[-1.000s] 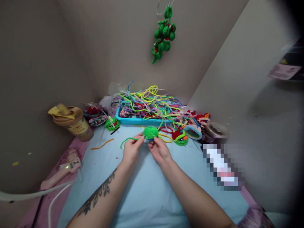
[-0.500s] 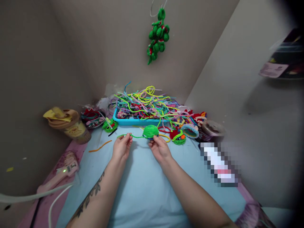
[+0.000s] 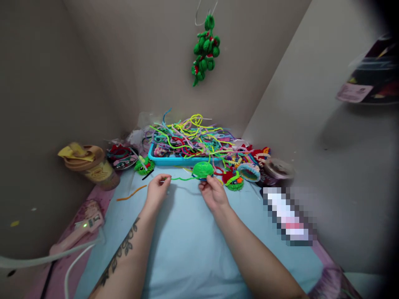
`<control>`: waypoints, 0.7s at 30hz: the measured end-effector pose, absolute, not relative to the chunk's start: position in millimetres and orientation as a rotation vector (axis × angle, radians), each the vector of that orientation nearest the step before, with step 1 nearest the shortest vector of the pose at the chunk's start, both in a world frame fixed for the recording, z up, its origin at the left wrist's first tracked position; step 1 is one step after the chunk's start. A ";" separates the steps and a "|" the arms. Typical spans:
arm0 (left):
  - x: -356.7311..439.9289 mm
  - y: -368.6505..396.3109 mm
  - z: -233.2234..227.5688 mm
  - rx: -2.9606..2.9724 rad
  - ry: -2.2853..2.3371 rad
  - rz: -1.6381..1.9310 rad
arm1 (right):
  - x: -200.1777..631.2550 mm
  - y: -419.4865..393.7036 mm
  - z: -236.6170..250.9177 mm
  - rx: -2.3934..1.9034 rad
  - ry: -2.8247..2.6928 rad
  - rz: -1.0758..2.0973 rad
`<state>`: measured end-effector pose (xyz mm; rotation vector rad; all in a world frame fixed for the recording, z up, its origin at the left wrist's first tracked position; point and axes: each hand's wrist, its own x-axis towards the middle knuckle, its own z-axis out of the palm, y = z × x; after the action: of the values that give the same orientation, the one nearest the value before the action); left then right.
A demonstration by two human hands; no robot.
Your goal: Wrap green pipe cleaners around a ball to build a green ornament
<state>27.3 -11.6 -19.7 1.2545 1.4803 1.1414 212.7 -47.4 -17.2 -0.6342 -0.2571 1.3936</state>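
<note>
My right hand [image 3: 214, 192] is closed on the lower edge of a round green fuzzy piece [image 3: 203, 169] with a dark blue rim, apparently wound from pipe cleaners. From its left side a green pipe cleaner [image 3: 182, 179] runs nearly level to my left hand [image 3: 158, 187], whose fingers pinch its far end. Both hands are above the light blue cloth [image 3: 190, 236]. Just right of the round piece lies a green and red fuzzy figure [image 3: 233, 180]. An orange pipe cleaner [image 3: 132, 193] rests left of my left hand.
Behind my hands stands a blue tray [image 3: 187, 161] heaped with colourful pipe cleaners. A lidded cup [image 3: 96, 168] and a pink power strip [image 3: 82, 228] are at left. To the right are a jar [image 3: 277, 172] and a blurred-out phone-like object [image 3: 288, 216]. Green figures [image 3: 205, 50] hang on the wall.
My hands have moved slightly apart. The round green piece has shifted a little to the right in my right hand, and my left hand has gone left along with the strand.
</note>
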 end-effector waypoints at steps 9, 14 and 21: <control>30.2 -17.7 -20.5 2.199 1.562 0.879 | 222.6 -46.5 -12.4 -0.585 -0.256 1.361; 36.1 -22.1 -13.9 2.075 1.443 1.052 | 222.2 -47.5 -11.4 -0.575 -0.264 1.371; 41.1 -28.5 -5.3 2.134 1.108 0.903 | 224.6 -45.6 -10.8 -0.585 -0.217 1.363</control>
<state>41.1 -28.5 -5.3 2.1343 1.1085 0.9031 224.6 -45.6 -10.8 -0.5845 -0.2171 1.3633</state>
